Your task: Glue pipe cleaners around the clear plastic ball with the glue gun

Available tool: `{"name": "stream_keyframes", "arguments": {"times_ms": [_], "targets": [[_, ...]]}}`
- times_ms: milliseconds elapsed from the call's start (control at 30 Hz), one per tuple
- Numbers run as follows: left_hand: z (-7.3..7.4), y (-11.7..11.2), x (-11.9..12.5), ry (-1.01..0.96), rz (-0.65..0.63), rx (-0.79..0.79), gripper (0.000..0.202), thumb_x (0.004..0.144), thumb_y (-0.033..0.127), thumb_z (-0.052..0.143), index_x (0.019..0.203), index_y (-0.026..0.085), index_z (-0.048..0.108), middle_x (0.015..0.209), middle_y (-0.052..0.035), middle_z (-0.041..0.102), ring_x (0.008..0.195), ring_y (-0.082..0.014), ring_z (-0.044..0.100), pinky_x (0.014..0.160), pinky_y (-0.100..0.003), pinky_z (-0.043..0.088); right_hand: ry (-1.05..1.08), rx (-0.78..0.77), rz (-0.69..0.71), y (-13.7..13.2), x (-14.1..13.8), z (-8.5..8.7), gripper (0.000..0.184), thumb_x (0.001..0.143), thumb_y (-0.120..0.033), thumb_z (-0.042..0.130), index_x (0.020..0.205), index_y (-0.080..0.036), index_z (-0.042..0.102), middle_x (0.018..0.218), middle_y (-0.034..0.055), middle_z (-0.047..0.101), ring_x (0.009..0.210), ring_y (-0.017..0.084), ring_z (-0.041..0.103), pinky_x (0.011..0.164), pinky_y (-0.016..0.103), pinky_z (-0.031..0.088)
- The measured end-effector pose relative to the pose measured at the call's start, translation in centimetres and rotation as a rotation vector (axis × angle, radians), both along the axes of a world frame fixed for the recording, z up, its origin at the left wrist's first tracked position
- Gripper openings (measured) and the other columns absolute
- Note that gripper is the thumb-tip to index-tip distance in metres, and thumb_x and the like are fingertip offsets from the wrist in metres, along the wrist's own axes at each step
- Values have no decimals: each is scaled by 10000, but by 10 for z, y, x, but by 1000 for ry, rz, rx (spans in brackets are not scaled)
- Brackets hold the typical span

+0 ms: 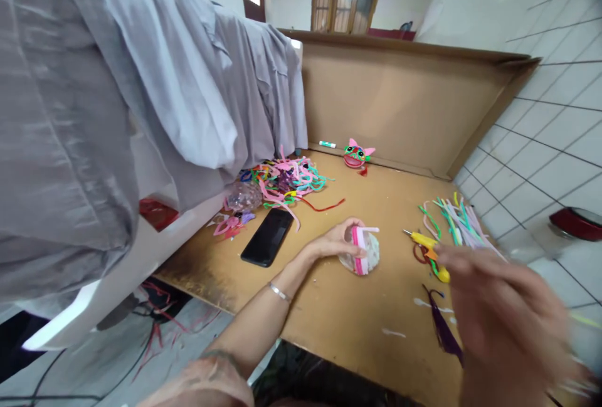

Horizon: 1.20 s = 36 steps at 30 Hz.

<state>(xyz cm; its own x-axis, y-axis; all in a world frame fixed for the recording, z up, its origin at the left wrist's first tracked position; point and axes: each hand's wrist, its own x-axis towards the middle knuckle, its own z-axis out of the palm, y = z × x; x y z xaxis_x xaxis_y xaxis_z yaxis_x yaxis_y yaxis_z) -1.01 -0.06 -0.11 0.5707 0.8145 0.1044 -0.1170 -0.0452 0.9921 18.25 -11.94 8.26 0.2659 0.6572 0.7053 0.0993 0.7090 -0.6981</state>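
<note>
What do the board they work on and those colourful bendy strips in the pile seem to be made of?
The board looks like brown cardboard or fibreboard: matte, scuffed, with a folded-up back wall. The strips look like fuzzy pipe cleaners, probably wire inside, since they hold their curls.

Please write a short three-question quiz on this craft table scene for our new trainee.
1. True or false: the left hand rests on the small white ball with a pink band.
2. Which lies nearest the black phone? A the pile of pipe cleaners B the pink cat face C the marker
3. Is the right hand sharp or blurred?

Key: 1 true; 2 A; 3 blurred.
</note>
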Motion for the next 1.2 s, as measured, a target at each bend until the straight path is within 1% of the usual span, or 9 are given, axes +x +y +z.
{"name": "stream_keyframes", "arguments": {"times_ms": [100, 167, 267, 367, 567, 867, 1067, 1100, 1200], "targets": [[-5, 1, -1, -35, -19, 3, 631, 530, 304, 879, 1035, 189, 520, 887, 19, 552, 805, -134, 507, 743, -244, 409, 158, -148, -99, 29, -2, -19, 166, 779, -317, 717, 891, -194, 719, 764, 29, 689, 708, 168, 643, 658, 310, 512], [-9, 2, -2, -23, -35, 14, 626, 556, 326, 877, 1049, 195, 514, 908, 12, 566, 828, -145, 527, 764, -252, 417, 169, -224, -207, 50, -4, -41, 188, 763, -341, 704, 864, -182, 717, 719, 19, 685, 658, 154, 627, 637, 297, 495], [-13, 4, -3, -23, -50, 26, 622, 568, 326, 881, 1054, 196, 516, 965, -4, 585, 868, -158, 548, 786, -262, 430, 15, -283, -349, 68, -4, -73, 201, 765, -354, 684, 850, -176, 723, 777, 41, 706, 721, 174, 640, 704, 329, 513], [-13, 3, -3, -26, -50, 51, 607, 582, 333, 877, 1052, 193, 519, 931, 6, 578, 852, -154, 544, 787, -262, 433, -178, -251, -350, 69, -3, -88, 182, 797, -341, 652, 873, -191, 722, 828, 46, 725, 759, 184, 650, 731, 338, 524], [-7, 0, -2, 5, -40, 54, 623, 569, 349, 866, 1060, 199, 512, 904, 16, 567, 819, -146, 521, 759, -250, 415, -435, -130, -344, 60, -11, -85, 138, 866, -288, 587, 819, -213, 693, 761, 27, 699, 723, 179, 636, 711, 329, 499], [4, -6, -3, -1, -20, 14, 616, 540, 310, 851, 1023, 190, 488, 912, 14, 535, 812, -140, 500, 746, -247, 400, -451, -75, -390, 57, -19, -91, 116, 870, -252, 571, 915, -210, 670, 771, 23, 669, 729, 182, 627, 727, 346, 485], [1, -2, -4, 76, 0, 114, 594, 566, 266, 792, 1071, 188, 488, 938, 13, 526, 812, -140, 491, 752, -251, 412, -614, 32, -347, 52, -32, -61, 368, 871, -276, 586, 1230, -200, 590, 851, 36, 642, 812, 198, 604, 794, 371, 464], [0, -2, -4, 94, 8, 144, 584, 571, 260, 786, 1071, 187, 493, 943, 10, 530, 820, -143, 493, 758, -253, 415, -650, 47, -332, 52, -34, -55, 346, 874, -276, 589, 1212, -208, 607, 835, 31, 639, 799, 195, 599, 778, 364, 456], [3, -3, -5, 137, 16, 184, 557, 578, 243, 782, 1055, 186, 501, 928, 12, 535, 820, -145, 492, 753, -252, 417, -684, 49, -286, 53, -37, -44, 168, 912, -260, 552, 1001, -237, 692, 794, 22, 658, 762, 180, 603, 746, 346, 448]]}}
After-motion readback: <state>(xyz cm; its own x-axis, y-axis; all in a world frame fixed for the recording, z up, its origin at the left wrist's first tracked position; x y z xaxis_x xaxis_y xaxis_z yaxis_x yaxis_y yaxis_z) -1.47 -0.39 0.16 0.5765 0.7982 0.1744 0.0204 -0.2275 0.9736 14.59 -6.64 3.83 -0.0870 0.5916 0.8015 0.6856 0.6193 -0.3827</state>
